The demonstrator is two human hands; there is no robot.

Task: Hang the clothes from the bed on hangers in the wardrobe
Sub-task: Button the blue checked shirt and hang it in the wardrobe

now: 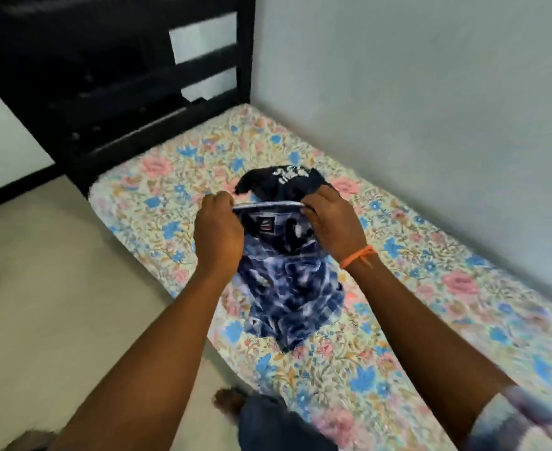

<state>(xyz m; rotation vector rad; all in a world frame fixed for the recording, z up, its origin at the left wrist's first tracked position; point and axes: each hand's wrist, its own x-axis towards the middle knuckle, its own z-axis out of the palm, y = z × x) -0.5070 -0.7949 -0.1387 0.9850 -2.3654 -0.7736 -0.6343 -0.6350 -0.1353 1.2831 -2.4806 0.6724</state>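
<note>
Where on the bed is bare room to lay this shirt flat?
Bare floral bedsheet lies between the dark garment with white lettering and the black bed frame, and right along the grey wall. The centre is crowded: both hands hold the blue tie-dye shirt.

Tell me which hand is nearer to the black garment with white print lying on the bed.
Right. The right hand overlaps the black garment's near edge; the left hand is off to its left. Both grip the blue patterned shirt.

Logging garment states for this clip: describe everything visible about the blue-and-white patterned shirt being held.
The patterned shirt looks like soft woven fabric, navy with blurry white marbling. A label shows inside its collar. The left hand and right hand pinch the collar's ends, stretching it taut; the body droops crumpled onto the floral bedsheet.
</note>
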